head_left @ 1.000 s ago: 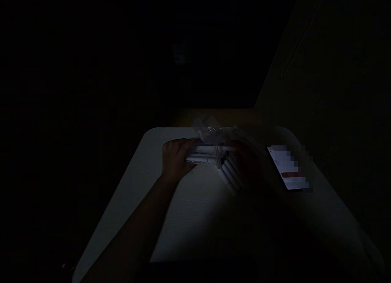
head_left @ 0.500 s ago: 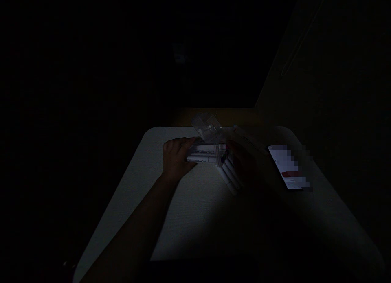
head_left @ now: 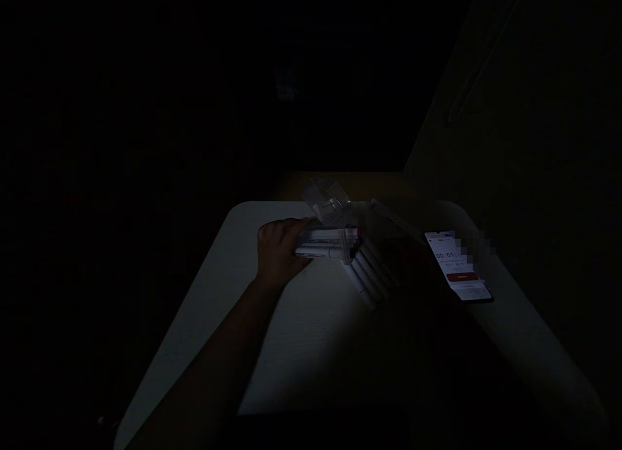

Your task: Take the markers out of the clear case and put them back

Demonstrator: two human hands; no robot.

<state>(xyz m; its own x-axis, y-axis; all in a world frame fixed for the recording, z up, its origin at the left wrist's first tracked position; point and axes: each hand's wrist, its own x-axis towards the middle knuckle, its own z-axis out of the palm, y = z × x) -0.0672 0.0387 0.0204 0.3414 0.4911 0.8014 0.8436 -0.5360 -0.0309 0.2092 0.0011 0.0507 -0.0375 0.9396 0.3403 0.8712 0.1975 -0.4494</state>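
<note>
My left hand [head_left: 278, 250] is closed around a clear plastic case [head_left: 346, 245] lying on its side. Inside the case are several white markers [head_left: 318, 250], their dark and red ends at the case's right-hand opening. Several more white markers [head_left: 367, 280] lie slanted side by side on the table, just right of the case. My right hand [head_left: 411, 259] is a dark shape in deep shadow, to the right of these loose markers. Its fingers cannot be made out, nor can anything in them.
Behind the case sits a clear plastic piece [head_left: 326, 201], perhaps a lid. A marker-like stick [head_left: 393, 218] lies behind my right hand. At the right a lit phone [head_left: 461, 277] shows a timer. The pale table [head_left: 286, 346] is mostly in shadow; a wall stands on the right.
My right hand has drawn away from the case's opening, to the right and into shadow. More of the loose markers and phone screen shows. My left hand and the case stay nearly still.
</note>
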